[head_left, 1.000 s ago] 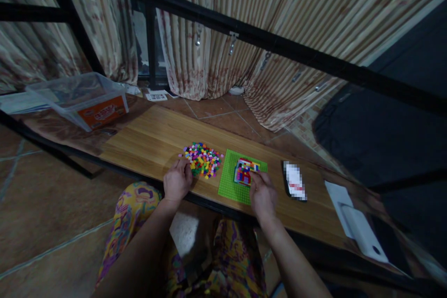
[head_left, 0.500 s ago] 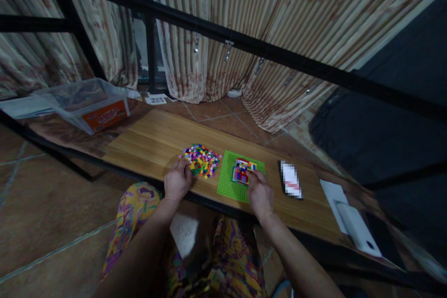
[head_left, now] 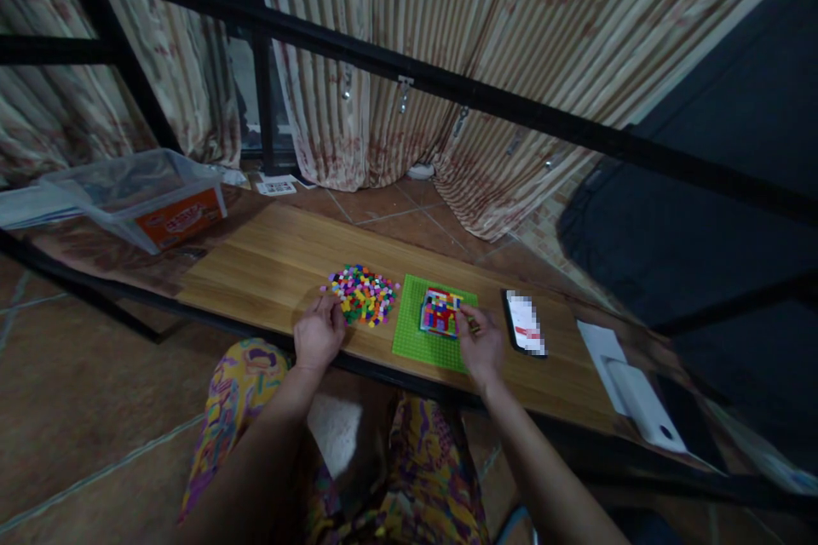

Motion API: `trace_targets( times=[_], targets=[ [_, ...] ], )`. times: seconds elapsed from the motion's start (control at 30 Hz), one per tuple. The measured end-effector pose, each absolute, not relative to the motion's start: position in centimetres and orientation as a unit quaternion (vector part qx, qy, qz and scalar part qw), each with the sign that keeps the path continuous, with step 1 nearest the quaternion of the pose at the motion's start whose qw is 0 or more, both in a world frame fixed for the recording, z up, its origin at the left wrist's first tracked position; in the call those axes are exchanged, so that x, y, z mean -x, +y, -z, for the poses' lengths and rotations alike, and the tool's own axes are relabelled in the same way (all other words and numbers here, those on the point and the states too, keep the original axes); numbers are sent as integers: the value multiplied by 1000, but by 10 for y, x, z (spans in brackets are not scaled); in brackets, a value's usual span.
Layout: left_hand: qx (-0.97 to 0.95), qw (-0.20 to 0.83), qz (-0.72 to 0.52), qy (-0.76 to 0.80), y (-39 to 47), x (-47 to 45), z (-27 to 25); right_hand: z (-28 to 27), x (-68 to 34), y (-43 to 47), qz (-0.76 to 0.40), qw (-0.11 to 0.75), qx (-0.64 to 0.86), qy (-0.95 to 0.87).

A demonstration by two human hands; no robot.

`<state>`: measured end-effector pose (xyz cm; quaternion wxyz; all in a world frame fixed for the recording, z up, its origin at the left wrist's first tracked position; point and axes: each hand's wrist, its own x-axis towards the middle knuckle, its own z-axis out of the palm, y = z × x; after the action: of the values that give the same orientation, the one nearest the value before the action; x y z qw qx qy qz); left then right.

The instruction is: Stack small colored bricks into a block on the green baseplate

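A loose pile of small multicoloured bricks [head_left: 365, 294] lies on the wooden board [head_left: 256, 264]. At its near left edge rests my left hand [head_left: 318, 330], fingers curled together; whatever they pinch is hidden. To the right of the pile lies a green studded baseplate [head_left: 407, 332]. On it stands a low, square build of coloured bricks [head_left: 440, 313]. My right hand [head_left: 481, 345] is over the baseplate's right side, with thumb and forefinger bent together at the build's right edge. Anything between those fingertips is too small to name.
Right of the baseplate lies a phone [head_left: 525, 324] with a blurred screen. Farther right are a white device [head_left: 642, 409] and papers. A clear plastic tub [head_left: 128, 200] with an orange label stands at the left. A black metal bar [head_left: 434, 83] crosses ahead, before curtains.
My right hand has drawn back slightly to the right from the middle of the build, uncovering more of it. My left hand stays beside the pile. The whole view has shifted a little.
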<state>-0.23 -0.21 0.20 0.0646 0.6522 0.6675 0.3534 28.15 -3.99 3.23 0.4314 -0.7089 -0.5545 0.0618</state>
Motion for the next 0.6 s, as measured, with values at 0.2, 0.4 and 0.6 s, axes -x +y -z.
trace_targets(
  times=[0.2,0.4,0.6],
  targets=[
    [-656,66,-345,668,-3,2,-3,-20,-272,-26,-59,452,730,-509],
    [-657,58,-336,673,-3,2,-1,-4,-271,-18,-103,473,726,-487],
    [-657,43,-333,675,-2,1,2,3,-271,-18,-131,486,727,-468]
  ],
)
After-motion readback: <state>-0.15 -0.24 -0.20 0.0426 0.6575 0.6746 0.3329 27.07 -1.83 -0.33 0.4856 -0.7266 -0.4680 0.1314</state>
